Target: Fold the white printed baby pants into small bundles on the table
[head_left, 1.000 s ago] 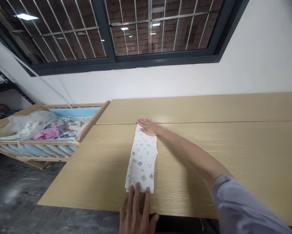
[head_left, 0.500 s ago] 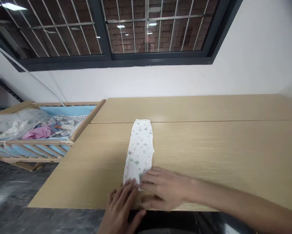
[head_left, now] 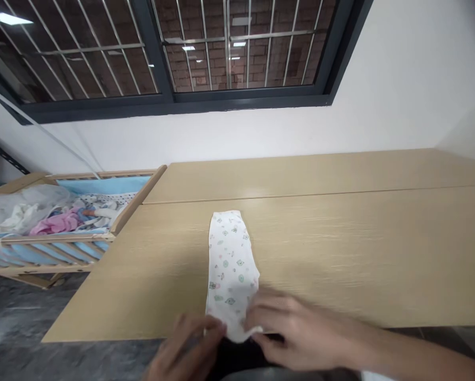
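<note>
A pair of white baby pants [head_left: 231, 264] with a small green and pink print lies folded lengthwise on the wooden table [head_left: 340, 238]. Its narrow end points toward the wall, and its wide end reaches the table's near edge, where the cloth lifts and curls a little. My left hand [head_left: 189, 344] pinches the near left corner between thumb and fingers. At the near right corner, my right hand [head_left: 293, 328] has its fingers curled over the cloth and the thumb beneath. Both hands are slightly blurred.
To the left stands a wooden crib [head_left: 114, 227] with blue lining, holding a pink cloth [head_left: 56, 221], other clothes and a clear plastic bag [head_left: 42, 198]. A white wall [head_left: 261, 132] and a barred window [head_left: 237, 47] rise behind the table. Grey floor [head_left: 18, 317] shows at lower left.
The pants have slid toward me, their near end now at the table edge. Both hands moved nearer with them and went from lying on the cloth to gripping its near corners.
</note>
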